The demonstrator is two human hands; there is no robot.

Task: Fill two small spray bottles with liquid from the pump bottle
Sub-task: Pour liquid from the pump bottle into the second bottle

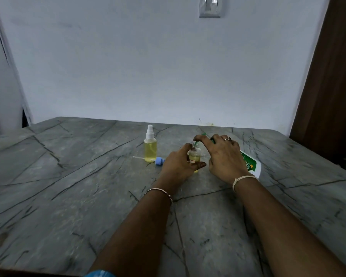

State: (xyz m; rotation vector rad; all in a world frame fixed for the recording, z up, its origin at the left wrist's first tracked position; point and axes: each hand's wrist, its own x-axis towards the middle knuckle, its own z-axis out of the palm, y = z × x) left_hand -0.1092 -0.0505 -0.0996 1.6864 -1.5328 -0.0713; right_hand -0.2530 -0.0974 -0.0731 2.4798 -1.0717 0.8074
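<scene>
A small clear bottle (194, 155) with yellow liquid stands uncapped on the grey table; my left hand (179, 163) grips its body. My right hand (222, 155) holds the white pump bottle (252, 163) with a green label, tilted behind the hand, and its fingers curl over the green pump spout (203, 135) at the small bottle's mouth. To the left stands a second spray bottle (150, 145), capped with a white sprayer and full of yellow liquid. A blue spray cap (159, 161) with a white dip tube lies on the table beside it.
The grey marble-patterned table (88, 186) runs up to a white wall. A light switch (209, 7) is high on the wall. A brown wooden door or panel (332, 86) stands at the right.
</scene>
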